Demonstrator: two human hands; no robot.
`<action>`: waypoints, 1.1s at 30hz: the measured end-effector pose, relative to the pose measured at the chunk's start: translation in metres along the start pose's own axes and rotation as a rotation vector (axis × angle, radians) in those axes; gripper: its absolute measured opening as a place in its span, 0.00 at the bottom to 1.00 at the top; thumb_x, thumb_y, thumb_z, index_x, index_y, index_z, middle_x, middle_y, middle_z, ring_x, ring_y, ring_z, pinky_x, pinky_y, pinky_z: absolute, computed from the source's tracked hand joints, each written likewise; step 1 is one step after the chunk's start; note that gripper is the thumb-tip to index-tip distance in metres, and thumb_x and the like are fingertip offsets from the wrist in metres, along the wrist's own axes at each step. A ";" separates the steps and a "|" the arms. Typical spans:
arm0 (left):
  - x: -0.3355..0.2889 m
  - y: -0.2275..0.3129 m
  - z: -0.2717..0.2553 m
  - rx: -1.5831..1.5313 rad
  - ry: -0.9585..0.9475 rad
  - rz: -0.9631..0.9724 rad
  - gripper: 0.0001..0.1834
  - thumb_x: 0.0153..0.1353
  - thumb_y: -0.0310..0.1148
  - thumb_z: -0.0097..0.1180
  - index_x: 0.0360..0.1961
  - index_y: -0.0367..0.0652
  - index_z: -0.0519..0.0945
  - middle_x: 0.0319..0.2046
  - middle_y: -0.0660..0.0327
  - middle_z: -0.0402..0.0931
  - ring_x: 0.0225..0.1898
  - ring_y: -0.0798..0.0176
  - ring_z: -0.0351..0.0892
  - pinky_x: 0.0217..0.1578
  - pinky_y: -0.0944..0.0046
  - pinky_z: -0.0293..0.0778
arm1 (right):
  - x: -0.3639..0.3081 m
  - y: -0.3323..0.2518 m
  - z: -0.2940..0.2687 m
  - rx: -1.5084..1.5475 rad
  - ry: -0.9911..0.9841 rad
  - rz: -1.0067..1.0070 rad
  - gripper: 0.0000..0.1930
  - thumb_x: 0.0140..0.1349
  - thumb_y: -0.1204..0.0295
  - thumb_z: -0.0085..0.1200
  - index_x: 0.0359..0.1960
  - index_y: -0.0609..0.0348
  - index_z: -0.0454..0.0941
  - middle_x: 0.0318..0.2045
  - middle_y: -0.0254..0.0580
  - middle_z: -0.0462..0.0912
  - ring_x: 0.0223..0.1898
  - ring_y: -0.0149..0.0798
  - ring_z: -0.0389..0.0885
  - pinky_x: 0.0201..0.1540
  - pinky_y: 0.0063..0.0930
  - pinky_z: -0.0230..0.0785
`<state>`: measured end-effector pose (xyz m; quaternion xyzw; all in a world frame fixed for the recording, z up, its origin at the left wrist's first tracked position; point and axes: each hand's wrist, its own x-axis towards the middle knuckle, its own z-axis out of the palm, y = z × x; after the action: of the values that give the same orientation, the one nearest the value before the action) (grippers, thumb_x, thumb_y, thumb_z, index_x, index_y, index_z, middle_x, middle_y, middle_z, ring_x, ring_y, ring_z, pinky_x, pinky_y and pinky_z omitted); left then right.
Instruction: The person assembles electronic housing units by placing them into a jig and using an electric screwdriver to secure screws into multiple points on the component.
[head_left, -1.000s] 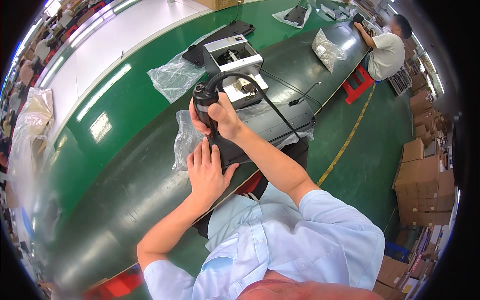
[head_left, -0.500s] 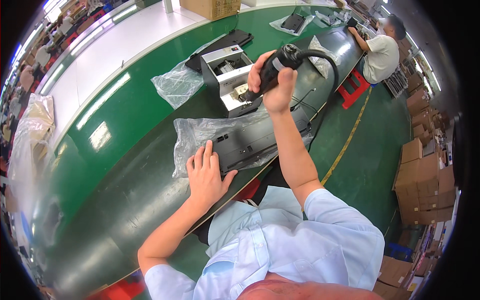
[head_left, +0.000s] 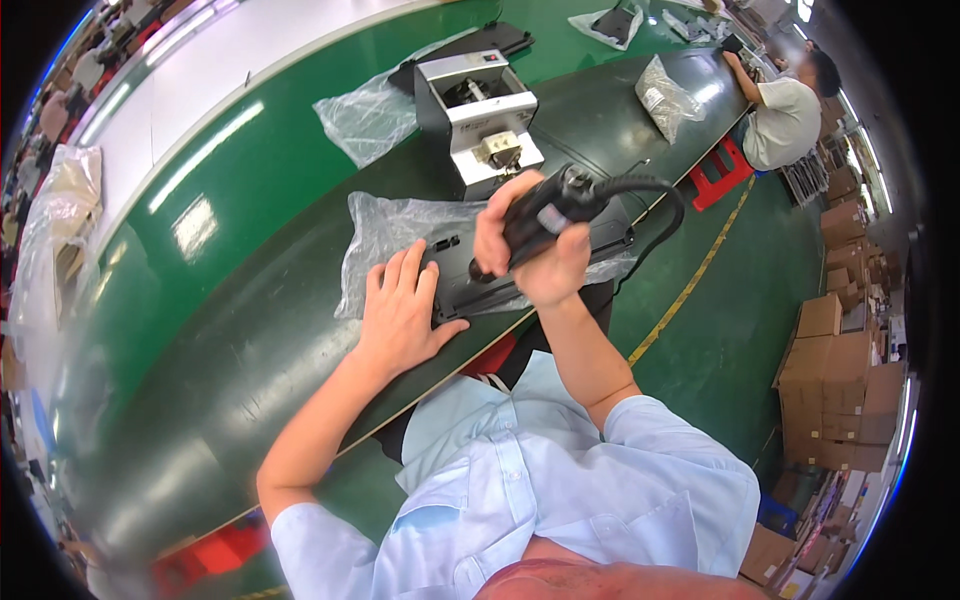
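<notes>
Wrapped in the fingers of my right hand (head_left: pixel 540 262) is a black electric screwdriver (head_left: pixel 552 212), its cord curving off to the right. The tool's nose points down over a flat black panel (head_left: pixel 462 262); whether the tip touches it cannot be made out. My left hand (head_left: pixel 400 312) lies with fingers spread on the panel's left end. Beneath the panel is a clear plastic bag (head_left: pixel 372 240). Just beyond stands a silver and black screw feeder (head_left: pixel 482 115) with a pale block at its front outlet.
Behind the feeder, another black panel (head_left: pixel 470 48) rests on clear plastic (head_left: pixel 370 118). A bag of small parts (head_left: pixel 666 100) lies farther right on the bench. A person (head_left: pixel 795 110) works at the far right beside a red stool (head_left: pixel 716 174). Cartons (head_left: pixel 835 375) are stacked at right.
The screwdriver has come away from the feeder's outlet, nearer to me and over the panel. My left hand stays on the panel. The whole view has shifted slightly.
</notes>
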<state>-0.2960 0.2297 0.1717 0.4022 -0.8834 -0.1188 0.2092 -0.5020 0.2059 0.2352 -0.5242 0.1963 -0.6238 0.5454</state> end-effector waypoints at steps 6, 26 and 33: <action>-0.003 -0.010 0.005 -0.054 -0.008 0.010 0.44 0.42 0.51 0.78 0.55 0.32 0.76 0.65 0.41 0.68 0.65 0.41 0.68 0.61 0.43 0.63 | -0.021 0.017 0.035 0.111 -0.029 0.223 0.46 0.49 0.26 0.64 0.42 0.64 0.71 0.19 0.38 0.73 0.19 0.31 0.72 0.24 0.26 0.65; -0.022 -0.017 -0.063 -0.052 -0.228 -0.208 0.53 0.45 0.37 0.77 0.72 0.40 0.62 0.68 0.47 0.63 0.62 0.39 0.71 0.60 0.45 0.72 | 0.000 -0.044 -0.013 0.258 -0.037 -0.139 0.47 0.60 0.23 0.45 0.46 0.66 0.72 0.18 0.37 0.72 0.16 0.34 0.70 0.19 0.31 0.66; -0.027 -0.009 -0.100 0.330 -0.515 -0.495 0.52 0.46 0.33 0.74 0.74 0.46 0.62 0.72 0.44 0.61 0.53 0.40 0.79 0.49 0.47 0.81 | -0.015 -0.102 -0.162 0.217 0.397 0.199 0.36 0.73 0.34 0.38 0.43 0.63 0.72 0.19 0.29 0.63 0.15 0.26 0.60 0.19 0.24 0.55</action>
<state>-0.2281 0.2401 0.2493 0.5882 -0.7906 -0.1191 -0.1215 -0.6933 0.1995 0.2510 -0.3079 0.2820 -0.6753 0.6080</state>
